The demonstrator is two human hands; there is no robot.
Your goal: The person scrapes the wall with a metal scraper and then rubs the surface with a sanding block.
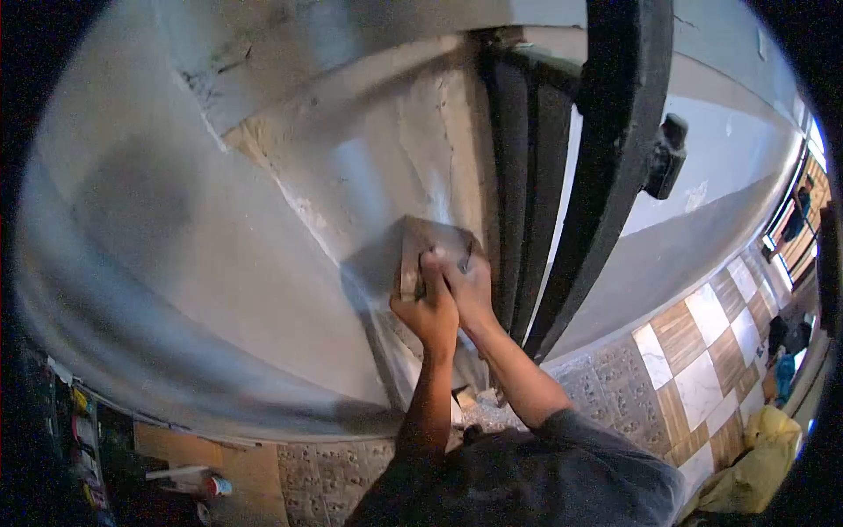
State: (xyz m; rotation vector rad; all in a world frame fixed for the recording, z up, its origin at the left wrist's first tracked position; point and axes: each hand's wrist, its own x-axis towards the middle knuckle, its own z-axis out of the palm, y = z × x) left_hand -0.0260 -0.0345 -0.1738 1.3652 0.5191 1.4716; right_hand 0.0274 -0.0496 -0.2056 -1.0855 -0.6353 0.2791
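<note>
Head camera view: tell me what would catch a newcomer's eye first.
First, the thick black bar sweeping down from the top, right of center. Next, mid-picture, the left hand and right hand holding a flat block at the grey wall. Then the checkered floor, lower right.

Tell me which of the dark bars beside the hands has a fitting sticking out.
The thick, rightmost bar, with the stubby dark fitting on its right side. The narrower bars to its left show none.
</note>
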